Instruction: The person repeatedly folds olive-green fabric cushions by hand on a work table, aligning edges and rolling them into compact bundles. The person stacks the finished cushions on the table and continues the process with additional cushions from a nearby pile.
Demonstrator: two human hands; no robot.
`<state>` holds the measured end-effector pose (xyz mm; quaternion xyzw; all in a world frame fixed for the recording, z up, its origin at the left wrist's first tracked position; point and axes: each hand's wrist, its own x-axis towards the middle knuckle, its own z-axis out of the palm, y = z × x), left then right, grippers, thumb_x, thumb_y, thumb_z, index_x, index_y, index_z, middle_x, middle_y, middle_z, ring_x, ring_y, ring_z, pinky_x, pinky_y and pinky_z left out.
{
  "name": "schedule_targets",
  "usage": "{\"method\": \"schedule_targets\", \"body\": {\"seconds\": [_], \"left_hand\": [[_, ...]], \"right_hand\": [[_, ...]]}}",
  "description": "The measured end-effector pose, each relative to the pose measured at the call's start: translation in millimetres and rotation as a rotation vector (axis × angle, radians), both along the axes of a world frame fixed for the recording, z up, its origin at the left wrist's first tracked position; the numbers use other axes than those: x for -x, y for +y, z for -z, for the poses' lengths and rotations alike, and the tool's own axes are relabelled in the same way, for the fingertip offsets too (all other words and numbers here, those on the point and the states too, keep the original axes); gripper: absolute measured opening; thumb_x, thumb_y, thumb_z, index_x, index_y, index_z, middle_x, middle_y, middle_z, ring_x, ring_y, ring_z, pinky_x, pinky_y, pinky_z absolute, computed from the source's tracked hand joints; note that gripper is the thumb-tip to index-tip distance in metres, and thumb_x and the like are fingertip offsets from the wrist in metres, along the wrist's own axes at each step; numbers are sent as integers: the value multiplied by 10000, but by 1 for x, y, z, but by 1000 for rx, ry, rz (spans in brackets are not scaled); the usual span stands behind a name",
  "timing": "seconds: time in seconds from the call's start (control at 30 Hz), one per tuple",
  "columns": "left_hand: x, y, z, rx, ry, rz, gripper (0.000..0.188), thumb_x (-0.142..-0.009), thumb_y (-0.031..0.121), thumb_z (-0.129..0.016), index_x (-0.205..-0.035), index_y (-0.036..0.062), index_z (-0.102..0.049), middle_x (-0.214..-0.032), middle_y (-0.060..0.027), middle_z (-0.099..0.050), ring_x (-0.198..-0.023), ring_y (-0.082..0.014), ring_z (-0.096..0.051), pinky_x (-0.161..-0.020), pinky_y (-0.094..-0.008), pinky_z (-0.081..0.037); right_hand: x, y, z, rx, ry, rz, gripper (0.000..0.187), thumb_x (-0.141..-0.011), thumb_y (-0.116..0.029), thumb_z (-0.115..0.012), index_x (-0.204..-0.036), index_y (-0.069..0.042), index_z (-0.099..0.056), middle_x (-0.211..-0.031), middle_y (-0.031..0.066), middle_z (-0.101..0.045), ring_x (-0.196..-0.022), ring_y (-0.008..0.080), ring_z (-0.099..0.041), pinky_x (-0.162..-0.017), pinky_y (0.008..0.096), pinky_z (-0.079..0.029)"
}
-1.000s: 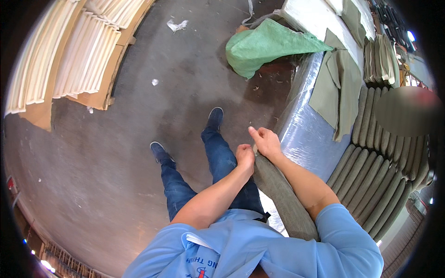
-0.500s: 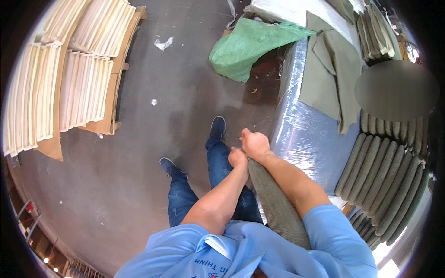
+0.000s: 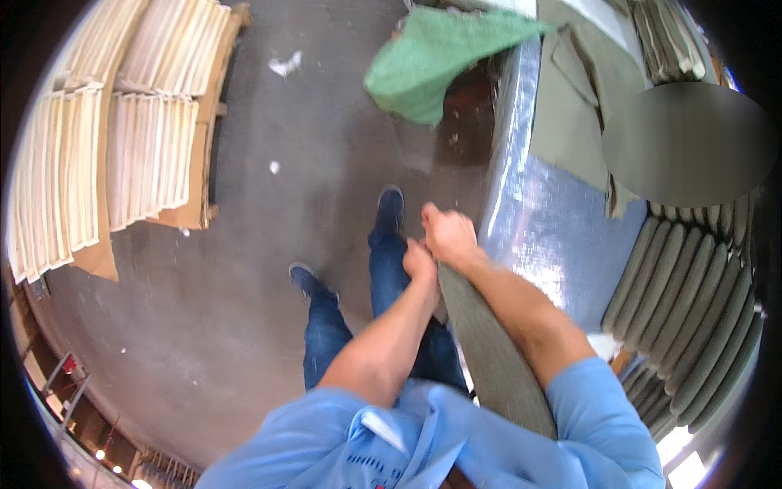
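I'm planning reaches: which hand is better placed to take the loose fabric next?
Likely the right hand: nearer the loose fabric on the wrapped surface; the left hand is farther left.

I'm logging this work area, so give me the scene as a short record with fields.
Held item: long olive-grey fabric-covered cushion, slanting from the torso to the hands
Left hand: curled closed at the cushion's far end; fingertips hidden
Right hand: curled closed beside the left, at that same end
Right side: plastic-wrapped surface bearing olive fabric pieces; stacked olive-grey cushions
Upper middle: green sack
Left side: cream slabs in rows, with brown cardboard
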<state>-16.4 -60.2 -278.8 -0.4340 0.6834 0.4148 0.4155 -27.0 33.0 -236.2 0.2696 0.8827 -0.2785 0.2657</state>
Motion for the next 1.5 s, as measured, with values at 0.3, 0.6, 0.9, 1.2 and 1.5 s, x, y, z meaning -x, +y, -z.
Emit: {"method": "schedule_targets", "body": {"seconds": [0.3, 0.6, 0.9, 1.2, 1.5], "left_hand": [[0, 18, 14, 67, 53, 147, 699, -1120, 431, -343, -863, -6, -824, -953, -195, -809, -977, -343, -746, -966, -456, -532], [-16, -9, -19, -289, -113, -340, 635, -1136, 547, -374, -1089, 46, -763, -1199, -159, -735, -1073, -329, -692, -963, -479, -540], [-16, -13, -52, -421, -284, -490, 707, -1146, 609, -298, -1320, 22, -651, -1299, -161, -701, -1167, -320, -682, -1006, -502, -550], [-37, -9, -63, -297, -241, -323, 747, -1137, 578, -364, -1440, -63, -598, -1390, -216, -675, -1221, -385, -699, -1004, -480, -574], [-30, 13, -39, 89, -183, 120, 824, -1123, 593, -382, -1398, -150, -610, -1385, -256, -689, -1261, -413, -679, -1061, -476, -520]], "right_hand": [[-1, 12, 3, -26, -6, 12, 218, -1019, -249, -639, -1170, -92, -618, -901, 245, -767, -902, 470, -749, -824, 586, -573], [-5, 11, -7, -98, 131, 187, 194, -1037, -308, -651, -1080, -119, -658, -875, 212, -765, -871, 453, -753, -806, 580, -573], [-24, 43, -66, 61, 300, 340, 389, -1040, -424, -649, -1106, -57, -762, -938, 233, -768, -938, 438, -741, -829, 526, -571], [-157, 36, -93, -228, 183, 168, 147, -966, -208, -727, -983, -70, -678, -1016, 159, -657, -1025, 378, -667, -888, 445, -545], [-174, 30, -71, -159, 67, 636, 269, -1069, -350, -628, -1107, -90, -570, -875, 223, -709, -844, 467, -703, -769, 566, -520]]}}
